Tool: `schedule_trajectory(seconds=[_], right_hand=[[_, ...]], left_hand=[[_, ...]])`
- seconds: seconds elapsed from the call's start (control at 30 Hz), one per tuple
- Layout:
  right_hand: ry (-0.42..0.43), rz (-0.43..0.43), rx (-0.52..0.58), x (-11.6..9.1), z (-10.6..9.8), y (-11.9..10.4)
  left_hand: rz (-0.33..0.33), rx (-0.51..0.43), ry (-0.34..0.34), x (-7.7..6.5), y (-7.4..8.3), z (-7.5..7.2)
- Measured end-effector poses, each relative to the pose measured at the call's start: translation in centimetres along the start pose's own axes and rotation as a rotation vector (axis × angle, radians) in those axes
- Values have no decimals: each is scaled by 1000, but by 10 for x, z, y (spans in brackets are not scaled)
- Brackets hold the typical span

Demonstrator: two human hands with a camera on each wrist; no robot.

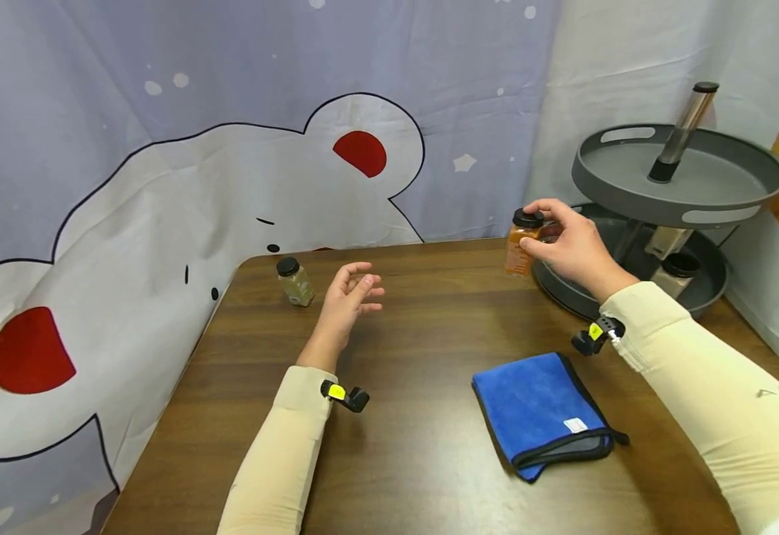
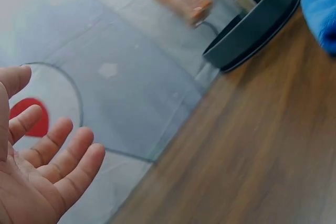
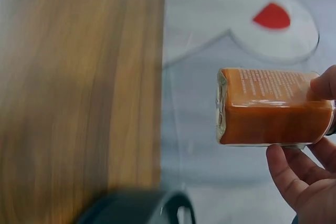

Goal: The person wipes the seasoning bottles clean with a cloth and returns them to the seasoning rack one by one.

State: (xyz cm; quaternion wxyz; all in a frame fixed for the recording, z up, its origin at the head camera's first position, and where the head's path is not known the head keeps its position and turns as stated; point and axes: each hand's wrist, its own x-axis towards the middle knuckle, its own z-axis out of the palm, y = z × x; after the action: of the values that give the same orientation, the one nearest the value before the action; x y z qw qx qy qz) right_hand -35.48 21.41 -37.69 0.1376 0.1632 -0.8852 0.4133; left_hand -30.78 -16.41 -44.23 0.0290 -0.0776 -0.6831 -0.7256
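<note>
My right hand grips a square spice jar of orange-red powder with a black lid, held up in the air just left of the two-tier rack. Its printed label and its base show in the right wrist view, where the jar lies sideways between thumb and fingers. My left hand hovers above the table with loosely bent fingers and nothing in them. To its left stands another spice jar, black-lidded, with pale greenish contents.
A grey two-tier round rack with a metal post stands at the right. A black-lidded jar sits on its lower tier. On the wooden table lies a folded blue cloth. A patterned curtain hangs behind.
</note>
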Motion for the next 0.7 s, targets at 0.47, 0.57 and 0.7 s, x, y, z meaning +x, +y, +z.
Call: schedule_trajectory(seconds=[0.47,0.57,0.7], right_hand=[[-2,124,-115,12,-23,54],[21,144,-146,16,-22,66],[79,155,-158,21,-23,83]], left_hand=[[109,2,168,-24,12,-64],[127,-6,198,-28,12,-71],[125,-11,248,-32,9,-79]])
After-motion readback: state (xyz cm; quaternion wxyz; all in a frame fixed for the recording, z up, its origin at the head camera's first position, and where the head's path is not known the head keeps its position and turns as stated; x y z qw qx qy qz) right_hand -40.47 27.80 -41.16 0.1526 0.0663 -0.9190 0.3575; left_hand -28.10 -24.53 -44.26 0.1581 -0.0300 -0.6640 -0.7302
